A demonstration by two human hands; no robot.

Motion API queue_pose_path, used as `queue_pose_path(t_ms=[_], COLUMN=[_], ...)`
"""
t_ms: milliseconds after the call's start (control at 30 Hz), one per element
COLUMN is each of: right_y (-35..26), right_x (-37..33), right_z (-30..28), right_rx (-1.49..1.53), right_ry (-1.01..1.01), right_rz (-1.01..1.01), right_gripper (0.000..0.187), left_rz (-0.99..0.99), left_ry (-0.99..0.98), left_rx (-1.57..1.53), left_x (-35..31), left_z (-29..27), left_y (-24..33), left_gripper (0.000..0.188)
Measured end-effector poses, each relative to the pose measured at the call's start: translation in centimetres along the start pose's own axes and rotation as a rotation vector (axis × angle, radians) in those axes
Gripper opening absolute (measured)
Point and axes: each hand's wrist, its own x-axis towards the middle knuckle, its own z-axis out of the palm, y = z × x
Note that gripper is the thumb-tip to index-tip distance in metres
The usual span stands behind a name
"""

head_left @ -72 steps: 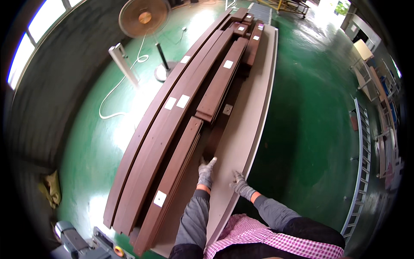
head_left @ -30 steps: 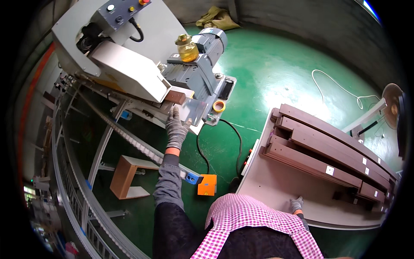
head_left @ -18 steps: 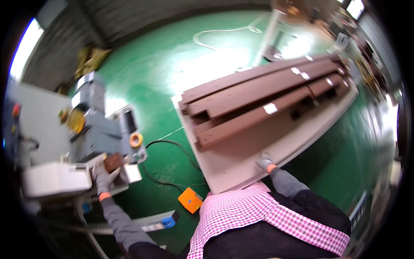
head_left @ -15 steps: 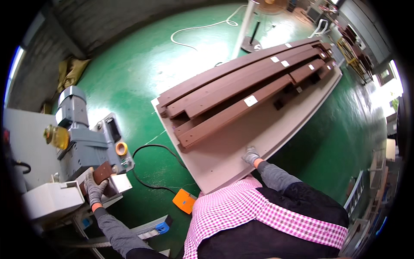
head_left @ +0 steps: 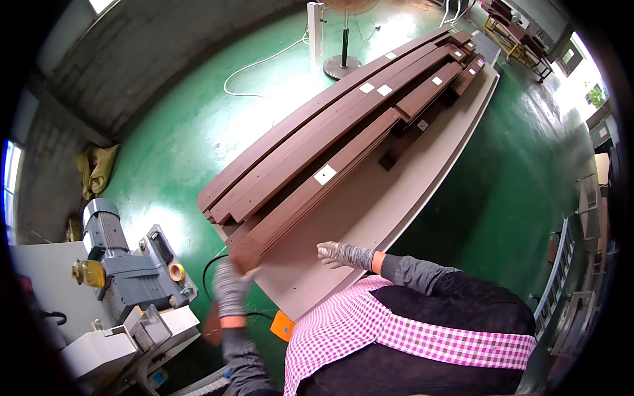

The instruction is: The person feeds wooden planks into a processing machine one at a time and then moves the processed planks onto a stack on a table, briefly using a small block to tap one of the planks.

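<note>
My left hand [head_left: 231, 290], in a grey glove and blurred by motion, is between the machine and the near end of the stacked brown planks. A brown board [head_left: 211, 328] shows below and beside its wrist, held in that hand; the rest of it is hidden. Over the pale grey-brown panel [head_left: 310, 270], my gloved right hand [head_left: 345, 255] hovers with fingers stretched out, holding nothing. Long brown planks [head_left: 317, 142], some with white labels, lie in layers on this panel.
The grey motor-driven machine [head_left: 135, 270] stands at left, bearing a roll of yellow tape [head_left: 176, 272]. An orange box [head_left: 282, 326] sits on the green floor with a black cable. Beyond the planks are a round-based stand [head_left: 342, 66] and a white post [head_left: 314, 39]. A ladder [head_left: 553, 277] lies right.
My left hand has moved right, away from the machine, bringing the brown board along. My right hand has lifted and shifted left over the panel. The view has turned.
</note>
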Motion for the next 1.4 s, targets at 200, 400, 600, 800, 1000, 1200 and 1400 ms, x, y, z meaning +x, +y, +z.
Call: queue_pose_path(t_ms=[200,400,600,800,1000,1200,1400], right_y=[-2.0,-1.7,-0.1,0.2,-0.8,-6.6,-9.8], right_x=[-2.4,-4.2,-4.3,-4.1,-1.2,0.0,0.8], right_z=[-4.4,-17.9,-21.4,-19.4,-35.0,-46.8,-50.0], right_rx=[0.858,0.872,1.171,1.11,0.287,0.259,0.286], right_ry=[-0.083,0.386,-0.003,0.302,0.88,1.017,1.048], right_rz=[-0.116,-0.139,-0.035,-0.258,-0.433,-0.281,-0.248], right_gripper=[0.047,0.056,0.048,0.039,0.047,0.053,0.054], left_rz=[0.248,0.339,0.349,0.635,0.339,-0.091,-0.534], left_ry=[-0.261,-0.323,-0.236,-0.065,-0.01,-0.161,-0.228], left_rx=[-0.095,0.081,0.007,-0.168,-0.511,-0.596,-0.865], left_x=[0.7,0.7,1.0,1.3,-1.9,-6.9,-11.9], left_z=[2.7,2.7,4.8,5.9,11.3,13.6,19.0], left_y=[21.3,24.1,30.7,34.7,28.8,23.7,18.3], left_gripper=[0.077,0.081,0.078,0.079,0.065,0.055,0.049])
